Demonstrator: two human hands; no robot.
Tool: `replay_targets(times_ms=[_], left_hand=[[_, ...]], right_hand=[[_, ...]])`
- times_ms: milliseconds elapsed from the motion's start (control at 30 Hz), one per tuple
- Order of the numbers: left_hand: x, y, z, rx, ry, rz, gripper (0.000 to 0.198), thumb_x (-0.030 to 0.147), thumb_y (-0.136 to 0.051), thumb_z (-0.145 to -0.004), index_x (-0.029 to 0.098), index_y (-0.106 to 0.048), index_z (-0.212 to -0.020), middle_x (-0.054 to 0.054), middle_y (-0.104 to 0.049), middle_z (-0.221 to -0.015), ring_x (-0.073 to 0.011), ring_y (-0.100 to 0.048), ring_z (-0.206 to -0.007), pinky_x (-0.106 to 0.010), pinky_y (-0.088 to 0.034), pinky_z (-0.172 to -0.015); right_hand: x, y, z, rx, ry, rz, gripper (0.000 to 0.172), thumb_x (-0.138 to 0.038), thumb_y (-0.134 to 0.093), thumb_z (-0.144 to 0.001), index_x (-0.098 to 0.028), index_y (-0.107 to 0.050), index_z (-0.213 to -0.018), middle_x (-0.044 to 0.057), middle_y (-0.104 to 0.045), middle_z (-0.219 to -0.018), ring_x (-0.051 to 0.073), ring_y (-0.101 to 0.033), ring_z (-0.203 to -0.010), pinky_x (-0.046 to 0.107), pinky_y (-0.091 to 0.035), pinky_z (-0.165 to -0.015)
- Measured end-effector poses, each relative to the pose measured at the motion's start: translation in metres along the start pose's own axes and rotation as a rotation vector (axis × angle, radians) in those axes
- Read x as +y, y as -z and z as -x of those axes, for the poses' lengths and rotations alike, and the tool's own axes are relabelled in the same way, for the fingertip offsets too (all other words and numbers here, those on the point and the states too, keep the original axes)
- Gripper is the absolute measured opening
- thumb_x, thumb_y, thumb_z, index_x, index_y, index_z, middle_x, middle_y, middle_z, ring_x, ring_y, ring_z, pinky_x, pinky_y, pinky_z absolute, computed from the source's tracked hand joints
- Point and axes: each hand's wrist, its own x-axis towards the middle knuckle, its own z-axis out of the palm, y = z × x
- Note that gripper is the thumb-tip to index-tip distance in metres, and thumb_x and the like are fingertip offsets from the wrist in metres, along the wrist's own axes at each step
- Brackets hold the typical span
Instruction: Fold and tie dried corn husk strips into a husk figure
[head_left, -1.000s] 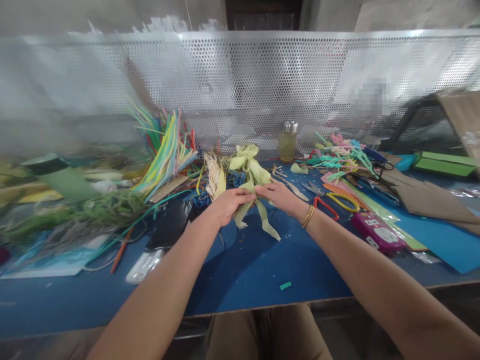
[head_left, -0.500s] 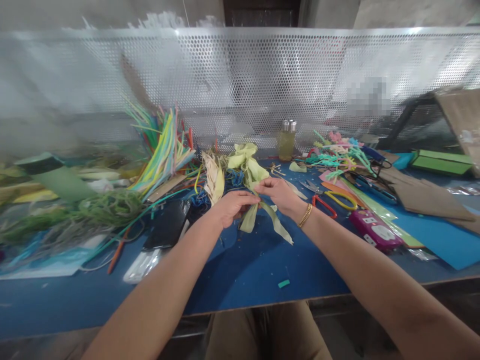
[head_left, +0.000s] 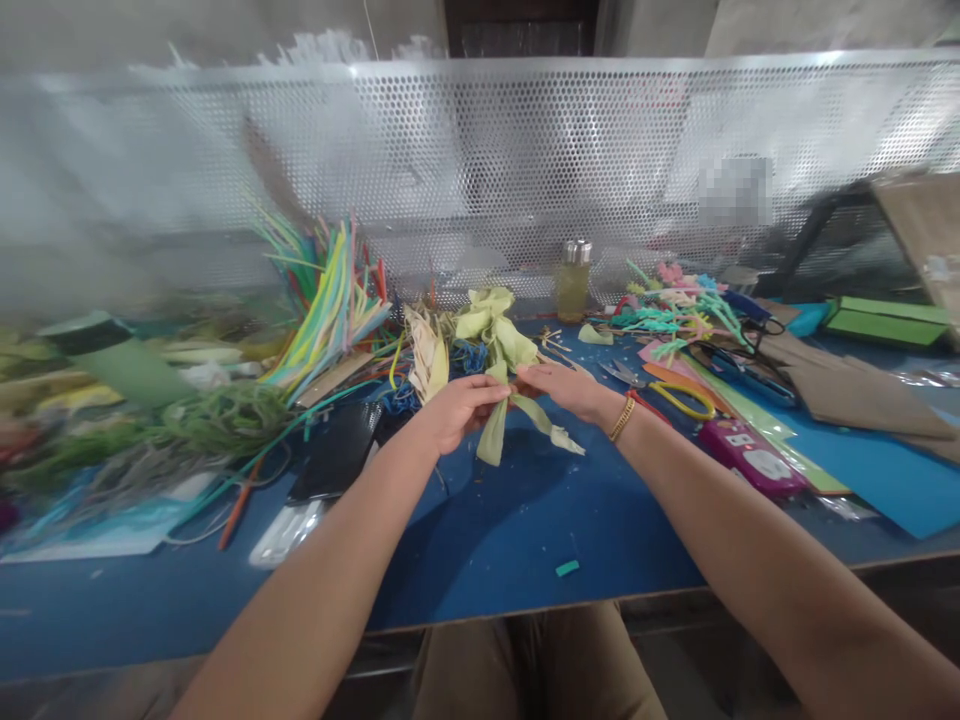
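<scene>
My left hand [head_left: 461, 408] pinches a pale green, husk-like strip [head_left: 492, 437] between thumb and fingers. From the other side, my right hand [head_left: 561, 388] has its fingers closed at the same spot, its fingertips partly hidden. Two tails of the strip hang below the hands, one straight down, one slanting right. Just beyond my fingers a bunch of pale green, leaf-like pieces [head_left: 491, 318] stands up from the grip point. A cream and yellow husk-like bundle [head_left: 426, 362] lies left of it, near my left hand.
Yellow-handled scissors [head_left: 686, 402] lie right of my right wrist, beside a purple case [head_left: 750, 458]. Behind are a yellowish bottle [head_left: 574, 285] and a perforated metal screen [head_left: 525, 150]. Colourful stems [head_left: 330, 300], green yarn-like strands [head_left: 225, 418] and a black packet [head_left: 334, 450] crowd the left.
My right hand has lowered and flattened, its fingers now reaching behind the pinch point. My left hand has shifted slightly left, and the strip's tails have moved a little.
</scene>
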Motion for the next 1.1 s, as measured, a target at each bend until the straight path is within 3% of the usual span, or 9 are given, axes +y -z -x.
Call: replay_targets(times_ms=[200, 467, 633, 900, 1100], left_hand=[[-0.001, 0.007, -0.004, 0.027, 0.009, -0.003, 0.029, 0.028, -0.083, -0.062, 0.018, -0.059, -0.076, 0.001, -0.062, -0.066, -0.0128, -0.059, -0.059, -0.025, -0.042, -0.058], [-0.001, 0.004, -0.002, 0.023, 0.043, -0.029, 0.032, 0.034, -0.084, -0.061, 0.016, -0.062, -0.076, -0.003, -0.068, -0.074, -0.0134, -0.061, -0.065, -0.027, -0.045, -0.065], [-0.002, 0.003, -0.004, 0.044, 0.017, -0.057, 0.03, 0.033, -0.083, -0.061, 0.017, -0.06, -0.07, -0.001, -0.063, -0.064, -0.0141, -0.059, -0.06, -0.027, -0.044, -0.061], [-0.002, -0.003, -0.005, 0.076, 0.046, -0.047, 0.021, 0.023, -0.079, -0.06, 0.02, -0.06, -0.066, -0.001, -0.062, -0.061, -0.0162, -0.061, -0.062, -0.027, -0.046, -0.061], [-0.001, -0.002, -0.004, 0.077, 0.068, -0.056, 0.028, 0.025, -0.083, -0.056, 0.018, -0.06, -0.071, -0.002, -0.066, -0.069, -0.0161, -0.063, -0.067, -0.028, -0.046, -0.065]], right_hand=[[-0.005, 0.01, 0.006, -0.043, 0.043, 0.199, 0.03, -0.047, -0.066, -0.077, -0.018, -0.062, -0.069, -0.003, -0.055, -0.067, 0.01, -0.045, -0.064, 0.025, -0.037, -0.064], [-0.01, 0.005, 0.005, 0.075, 0.154, 0.294, 0.024, -0.039, -0.059, -0.081, -0.017, -0.062, -0.07, -0.001, -0.056, -0.069, 0.012, -0.047, -0.067, 0.026, -0.038, -0.066], [-0.011, 0.001, 0.006, 0.129, 0.167, 0.473, 0.025, -0.039, -0.055, -0.084, -0.018, -0.062, -0.072, 0.0, -0.059, -0.071, 0.012, -0.047, -0.068, 0.026, -0.037, -0.065], [-0.01, 0.003, 0.003, 0.131, 0.254, 0.492, 0.022, -0.035, -0.055, -0.083, -0.018, -0.062, -0.072, 0.002, -0.063, -0.074, 0.014, -0.052, -0.073, 0.027, -0.039, -0.07], [-0.009, 0.003, 0.003, 0.157, 0.252, 0.533, 0.023, -0.036, -0.057, -0.083, -0.017, -0.065, -0.074, 0.002, -0.065, -0.078, 0.014, -0.055, -0.075, 0.027, -0.04, -0.073]])
